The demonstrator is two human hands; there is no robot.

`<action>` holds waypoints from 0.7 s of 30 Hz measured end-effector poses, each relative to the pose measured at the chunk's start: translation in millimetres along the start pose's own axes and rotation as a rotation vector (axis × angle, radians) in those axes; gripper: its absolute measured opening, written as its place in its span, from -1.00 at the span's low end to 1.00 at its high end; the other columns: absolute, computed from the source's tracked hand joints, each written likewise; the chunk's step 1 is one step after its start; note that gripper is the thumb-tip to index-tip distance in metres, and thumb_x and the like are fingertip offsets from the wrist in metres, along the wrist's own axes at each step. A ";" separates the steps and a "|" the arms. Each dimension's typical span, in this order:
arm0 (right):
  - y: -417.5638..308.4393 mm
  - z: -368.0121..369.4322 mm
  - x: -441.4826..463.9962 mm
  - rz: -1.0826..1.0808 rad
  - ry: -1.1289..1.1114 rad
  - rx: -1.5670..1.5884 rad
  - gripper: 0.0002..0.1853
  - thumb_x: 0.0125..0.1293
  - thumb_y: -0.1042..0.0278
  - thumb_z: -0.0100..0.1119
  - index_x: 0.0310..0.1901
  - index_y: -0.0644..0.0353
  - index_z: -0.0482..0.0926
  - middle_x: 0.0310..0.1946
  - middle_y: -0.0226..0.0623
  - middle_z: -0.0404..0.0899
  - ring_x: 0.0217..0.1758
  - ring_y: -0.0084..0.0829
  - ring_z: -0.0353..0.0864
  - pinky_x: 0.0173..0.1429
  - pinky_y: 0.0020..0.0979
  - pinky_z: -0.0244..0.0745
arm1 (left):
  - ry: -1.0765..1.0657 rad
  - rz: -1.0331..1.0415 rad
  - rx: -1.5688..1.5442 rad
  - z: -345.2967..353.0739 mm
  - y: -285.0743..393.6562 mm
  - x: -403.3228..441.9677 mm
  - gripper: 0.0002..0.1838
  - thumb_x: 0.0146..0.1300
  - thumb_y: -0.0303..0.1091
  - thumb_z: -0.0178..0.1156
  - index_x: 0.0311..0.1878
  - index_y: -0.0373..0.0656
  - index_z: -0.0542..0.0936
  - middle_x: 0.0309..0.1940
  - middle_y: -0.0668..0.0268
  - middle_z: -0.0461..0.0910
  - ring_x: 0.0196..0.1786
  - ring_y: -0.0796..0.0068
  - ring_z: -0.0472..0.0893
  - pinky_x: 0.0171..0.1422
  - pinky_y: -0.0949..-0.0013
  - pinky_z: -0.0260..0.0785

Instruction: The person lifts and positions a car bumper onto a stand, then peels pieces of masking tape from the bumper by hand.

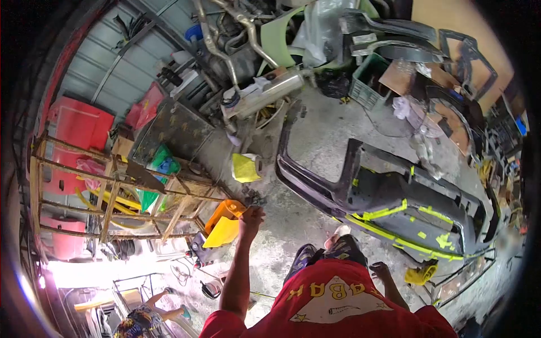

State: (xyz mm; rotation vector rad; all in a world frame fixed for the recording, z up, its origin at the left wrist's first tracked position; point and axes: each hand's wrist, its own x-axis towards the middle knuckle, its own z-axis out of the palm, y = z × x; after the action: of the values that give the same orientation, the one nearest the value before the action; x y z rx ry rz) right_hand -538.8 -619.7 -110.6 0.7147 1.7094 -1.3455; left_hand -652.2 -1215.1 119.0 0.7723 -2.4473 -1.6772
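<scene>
My left hand (251,217) reaches forward beside an orange object (224,212) and a yellow sheet (222,232). Its fingers look curled together, and what they hold, if anything, is too small to name. Just beyond them is a small dark clump (253,197). My right hand (381,271) hangs low at my side, fingers apart and holding nothing. In front of me lies a large dark car bumper (389,194) with strips and scraps of yellow-green tape on it. A yellow cloth (421,274) is at the bumper's near side, right of my right hand.
A rusty metal rack (107,188) stands at left. Exhaust pipes with a silver muffler (267,90) lie ahead. A yellow-and-white roll-like object (246,168) rests on the concrete floor. A green crate (369,84) stands at the back. Another person (143,321) is at lower left.
</scene>
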 end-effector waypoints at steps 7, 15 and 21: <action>-45.9 1.2 -1.3 0.076 -0.038 -0.022 -0.53 0.20 0.15 0.50 0.04 0.15 0.55 -0.33 -0.20 0.67 -0.42 -0.34 0.66 -0.40 -0.21 0.68 | -0.007 -0.047 -0.130 12.6 -3.5 38.3 -0.79 0.43 -0.30 0.20 -0.06 -0.24 0.64 -0.36 0.28 0.71 -0.38 0.61 0.63 -0.30 0.49 0.49; -15.2 38.6 8.7 -0.276 0.157 -0.412 -0.65 0.32 0.32 0.10 0.12 0.00 0.67 0.03 -0.29 0.69 -0.01 -0.38 0.71 0.07 -0.26 0.60 | -0.350 0.046 -0.037 59.8 47.4 120.9 -0.76 0.45 -0.27 0.19 -0.07 -0.29 0.63 -0.29 0.28 0.70 -0.37 0.59 0.60 -0.22 0.46 0.47; -72.7 144.4 -49.3 -0.051 0.564 0.740 -0.52 0.44 -0.01 0.20 0.12 0.28 0.62 -0.01 -0.23 0.70 0.02 -0.33 0.69 -0.01 -0.26 0.64 | -0.901 0.287 0.016 143.6 148.8 201.4 -0.62 0.47 -0.16 0.19 0.09 -0.32 0.59 -0.16 0.19 0.68 -0.14 0.46 0.67 -0.03 0.38 0.54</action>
State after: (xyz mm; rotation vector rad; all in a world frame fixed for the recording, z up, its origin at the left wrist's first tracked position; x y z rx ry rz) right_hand -537.4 -775.3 -44.5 1.5949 1.6125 -1.9661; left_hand -929.2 -1140.9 151.0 -0.4592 -2.8566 -2.1819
